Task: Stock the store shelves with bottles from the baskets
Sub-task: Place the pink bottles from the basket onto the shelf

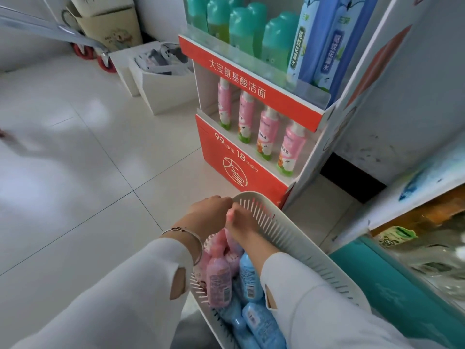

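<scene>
Basket (289, 238) was at 6 o'clock, loaded w/ pink bottles (219, 280) & blue bottles (247, 278). Display shelf (251, 81) stood at 12 o'clock; its lower tier had a row of four shelved bottles (266, 132), w/ green bottles (241, 28) above. Left hand (210, 212): fingers curled at basket's far rim, apparently gripping it. Right hand (240, 225) reached in among the pink ones; fingers hidden, couldn't tell. Judged partway: most basket stock left to shelve.
</scene>
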